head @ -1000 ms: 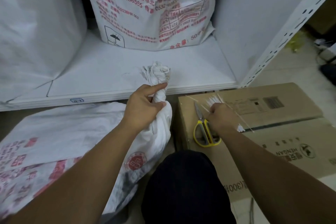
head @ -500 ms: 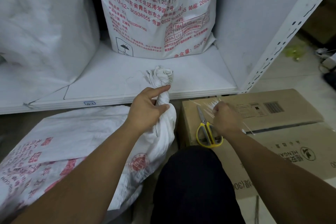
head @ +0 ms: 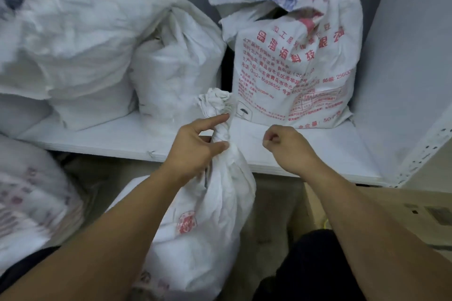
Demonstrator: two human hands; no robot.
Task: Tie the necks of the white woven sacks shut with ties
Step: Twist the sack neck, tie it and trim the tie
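Observation:
A white woven sack with a red round stamp stands on the floor in front of me. Its neck is twisted into a rope, with a crumpled tuft above it. My left hand is shut around that neck, forefinger pointing across it. My right hand hovers just right of the neck, apart from it, with thumb and forefinger pinched. A small pale bit shows in the pinch, which looks like a thin white tie; the rest of it is too thin to make out.
A white shelf board runs behind the sack and carries a red-printed sack and two plain white sacks. Another printed sack lies at the left. A cardboard box and the perforated shelf upright are on the right.
My right hand has left the cardboard box with the scissors and ties and risen to beside the sack's neck. The view has tilted up. My left hand keeps its grip.

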